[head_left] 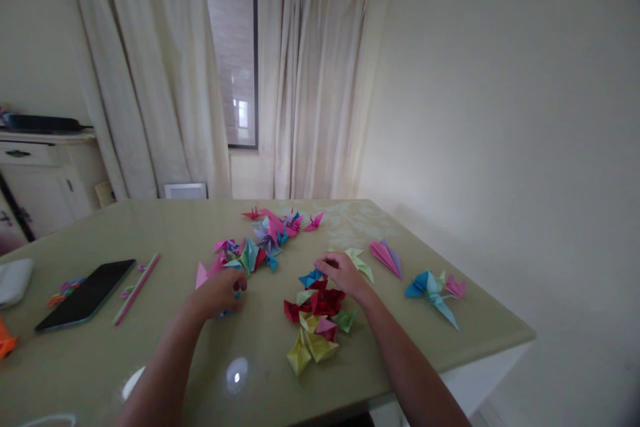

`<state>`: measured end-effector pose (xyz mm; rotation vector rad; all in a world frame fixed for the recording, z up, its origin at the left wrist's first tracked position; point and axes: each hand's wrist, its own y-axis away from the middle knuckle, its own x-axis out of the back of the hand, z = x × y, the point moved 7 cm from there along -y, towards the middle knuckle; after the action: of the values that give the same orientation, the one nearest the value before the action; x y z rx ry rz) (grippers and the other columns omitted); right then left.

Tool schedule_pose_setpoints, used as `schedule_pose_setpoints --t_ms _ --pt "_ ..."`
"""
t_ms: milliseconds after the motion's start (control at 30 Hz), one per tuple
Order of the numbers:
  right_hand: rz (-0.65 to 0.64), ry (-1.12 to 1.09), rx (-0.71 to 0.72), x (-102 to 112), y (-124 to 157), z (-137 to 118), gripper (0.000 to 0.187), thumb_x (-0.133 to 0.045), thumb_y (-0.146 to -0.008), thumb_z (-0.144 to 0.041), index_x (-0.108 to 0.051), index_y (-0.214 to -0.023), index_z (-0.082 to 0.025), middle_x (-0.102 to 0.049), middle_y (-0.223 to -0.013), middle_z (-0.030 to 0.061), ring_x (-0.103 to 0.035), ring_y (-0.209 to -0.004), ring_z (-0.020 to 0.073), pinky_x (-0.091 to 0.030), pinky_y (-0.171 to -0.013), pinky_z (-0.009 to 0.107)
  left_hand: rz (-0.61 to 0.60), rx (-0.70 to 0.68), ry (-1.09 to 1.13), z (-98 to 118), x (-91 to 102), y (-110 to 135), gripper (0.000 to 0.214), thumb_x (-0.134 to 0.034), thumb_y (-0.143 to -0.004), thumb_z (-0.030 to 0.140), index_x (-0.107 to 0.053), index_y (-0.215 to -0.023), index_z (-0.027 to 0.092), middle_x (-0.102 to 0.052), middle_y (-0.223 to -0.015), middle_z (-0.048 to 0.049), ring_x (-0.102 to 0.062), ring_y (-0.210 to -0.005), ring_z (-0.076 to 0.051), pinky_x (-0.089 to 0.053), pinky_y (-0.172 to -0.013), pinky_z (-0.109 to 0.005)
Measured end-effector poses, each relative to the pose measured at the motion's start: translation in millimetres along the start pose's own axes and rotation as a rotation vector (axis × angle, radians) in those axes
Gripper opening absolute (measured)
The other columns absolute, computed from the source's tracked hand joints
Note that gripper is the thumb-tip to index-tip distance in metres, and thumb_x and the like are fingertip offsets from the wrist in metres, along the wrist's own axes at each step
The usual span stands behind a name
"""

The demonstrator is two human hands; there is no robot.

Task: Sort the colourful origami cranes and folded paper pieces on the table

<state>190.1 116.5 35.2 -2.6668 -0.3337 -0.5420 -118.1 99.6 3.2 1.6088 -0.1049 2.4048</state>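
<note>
My left hand [219, 291] is closed, its fingers curled around a small blue folded-paper piece [225, 313] that is mostly hidden by the hand. To the right, my right hand [344, 272] has its fingertips pinched together at the far end of a row of origami. A blue paper piece [310, 278] lies right by those fingertips; whether they grip it is unclear. Nearer to me come dark red origami pieces [325, 301], a green one [345, 320], a pink one [327, 329] and yellow ones [320, 347].
A mixed heap of origami [250, 255] reaches toward the table's far side. Pale green paper [361, 262], a pink-purple piece [387, 257] and a light blue crane [434, 290] lie right. At left are a black tablet [87, 295], a pink-green stick [137, 288] and a white case [15, 281].
</note>
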Motion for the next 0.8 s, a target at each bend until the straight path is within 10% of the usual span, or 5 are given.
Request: schedule_pose_setpoints --t_ms 300,567,800 --pt "0.139 0.133 0.036 6 3 -11 0.049 -0.062 -0.095 -0.055 -0.076 -0.068 -0.017 -0.063 -0.062 0.0013 -0.054 -0.059 0.0138 -0.039 -0.059 0.026 0.342 -0.252 0.489 61 9.0 -12 0.016 -0.067 -0.078 0.030 -0.075 -0.088 0.020 -0.078 -0.090 -0.0062 -0.072 -0.086 -0.025 -0.056 -0.079 -0.035" --pt "0.059 0.070 0.234 -20 14 -45 0.039 -0.082 -0.084 -0.050 -0.076 -0.110 -0.021 -0.074 -0.092 0.0039 -0.065 -0.074 0.0166 -0.050 -0.067 0.027 0.489 -0.460 0.987 132 -9.1 -6 0.021 -0.072 -0.087 0.035 -0.074 -0.101 0.019 -0.079 -0.099 -0.0084 -0.075 -0.095 -0.024 -0.062 -0.086 -0.036" --pt "0.193 -0.075 0.087 1 6 -22 0.032 -0.077 -0.086 -0.050 -0.075 -0.089 -0.019 -0.072 -0.074 0.0015 -0.063 -0.066 0.0164 -0.049 -0.063 0.027 0.701 -0.362 0.415 86 -7.3 -17 0.031 -0.046 -0.100 0.026 -0.071 -0.119 0.020 -0.072 -0.118 -0.0124 -0.068 -0.113 -0.029 -0.055 -0.103 -0.050"
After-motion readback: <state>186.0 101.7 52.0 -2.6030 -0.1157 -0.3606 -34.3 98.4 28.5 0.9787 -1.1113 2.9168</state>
